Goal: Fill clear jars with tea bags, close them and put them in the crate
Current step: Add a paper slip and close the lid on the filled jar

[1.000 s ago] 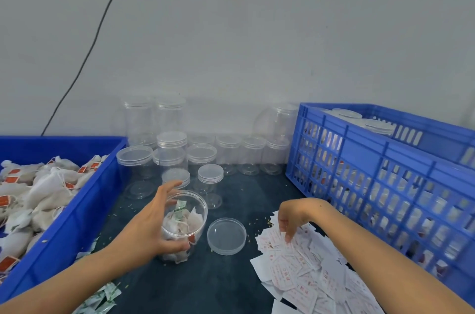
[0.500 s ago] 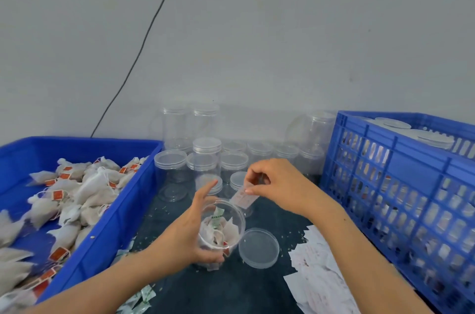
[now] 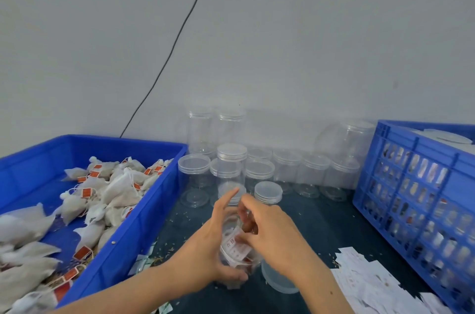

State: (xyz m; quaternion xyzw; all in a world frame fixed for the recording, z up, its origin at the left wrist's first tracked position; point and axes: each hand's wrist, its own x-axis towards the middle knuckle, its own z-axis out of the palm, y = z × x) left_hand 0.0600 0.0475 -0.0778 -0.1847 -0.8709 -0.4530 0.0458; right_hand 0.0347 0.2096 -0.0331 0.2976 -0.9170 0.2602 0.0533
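Clear plastic is what we see most of: at the lower centre of the frame an open jar (image 3: 237,249) stands on the dark bench (image 3: 316,223), with tea bags showing through its wall. The left hand (image 3: 208,249) wraps around the jar's left side, thumb low across the front and fingers stretched up past the rim, so its grip is grasping the jar. The right hand (image 3: 272,231) comes over the jar's mouth from the right, its fingers pinching a small white paper slip (image 3: 236,247) with red print, which lies partly inside the jar; its grip is closed on that slip.

Just right of the jar, partly hidden under the right wrist, a loose clear lid (image 3: 279,280) lies on the bench. Behind the hands, toward the middle of the frame, we see a cluster of empty lidded jars (image 3: 259,172), some stacked against the grey wall (image 3: 308,31).

At the left of the frame a blue bin (image 3: 120,249) holds a heap of white tea bags (image 3: 113,190) with orange-red tags. At the right edge stands the blue slotted crate (image 3: 416,198), with filled jars visible through its slots. A spread of white paper slips (image 3: 372,283) lies at the lower right, in front of the crate. A thin black cable (image 3: 177,38) runs diagonally down the wall.
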